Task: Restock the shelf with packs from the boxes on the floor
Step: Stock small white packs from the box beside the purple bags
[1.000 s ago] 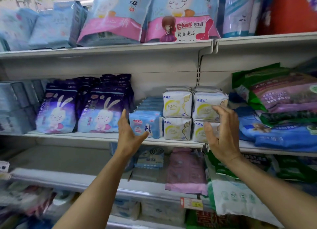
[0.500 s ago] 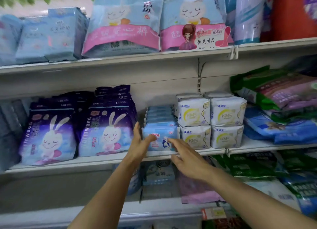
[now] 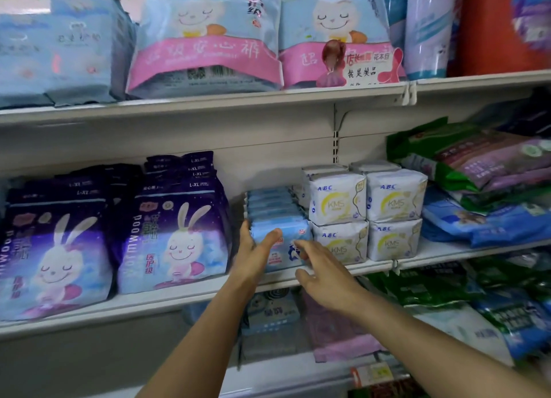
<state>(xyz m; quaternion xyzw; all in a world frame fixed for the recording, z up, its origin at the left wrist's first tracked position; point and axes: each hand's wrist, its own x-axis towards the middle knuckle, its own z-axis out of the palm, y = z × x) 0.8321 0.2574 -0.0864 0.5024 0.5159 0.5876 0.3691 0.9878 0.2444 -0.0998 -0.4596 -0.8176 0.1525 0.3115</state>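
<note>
A row of small light blue packs [image 3: 290,231] stands on the middle shelf [image 3: 179,296], between the purple rabbit packs and the white packs. My left hand [image 3: 255,256] lies against the front pack's left side with straight fingers, its thumb across the pack's face. From the right, my right hand [image 3: 323,274] reaches in with fingers stretched out. Its fingertips touch the lower right of the same pack's face. Neither hand carries a loose pack. No floor boxes are in view.
Purple rabbit packs [image 3: 176,233] fill the shelf to the left. White packs [image 3: 337,202] are stacked two high to the right, with green and blue bags [image 3: 477,162] beyond. Large pink-banded bags [image 3: 205,42] sit on the top shelf. Below, more packs [image 3: 337,332] lie flat.
My right hand left the white packs and moved left and down to the front blue pack. My left hand closed in on the pack's left side. The view drew closer to the shelf.
</note>
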